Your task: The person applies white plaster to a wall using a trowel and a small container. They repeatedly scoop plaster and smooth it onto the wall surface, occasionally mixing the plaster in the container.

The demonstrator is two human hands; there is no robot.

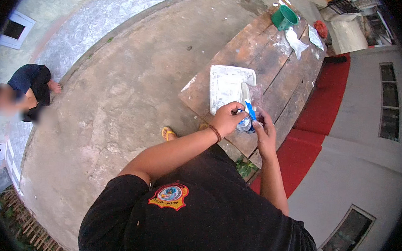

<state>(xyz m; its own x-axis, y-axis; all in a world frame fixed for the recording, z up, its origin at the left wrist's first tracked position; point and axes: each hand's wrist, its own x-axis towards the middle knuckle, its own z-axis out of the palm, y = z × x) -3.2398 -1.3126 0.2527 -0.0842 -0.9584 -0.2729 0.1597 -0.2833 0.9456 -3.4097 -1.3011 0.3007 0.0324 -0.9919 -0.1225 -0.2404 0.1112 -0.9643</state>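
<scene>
Both hands meet over the near end of a worn wooden table (262, 50). My left hand (227, 118), with a bead bracelet on the wrist, pinches the top of a small crumpled plastic packet (245, 124). My right hand (265, 130) grips the same packet from the right, together with a thin blue stick-like tool (250, 110) whose whitish end points up toward a white square tray (227, 83) smeared with pale paste. What the packet holds is hidden by my fingers.
A green plastic cup (284, 18), a clear plastic bag (295, 42), a paper sheet (315, 38) and a red object (321, 28) lie at the table's far end. Another person (26, 90) crouches on the concrete floor at far left. A red step (318, 115) runs to the right.
</scene>
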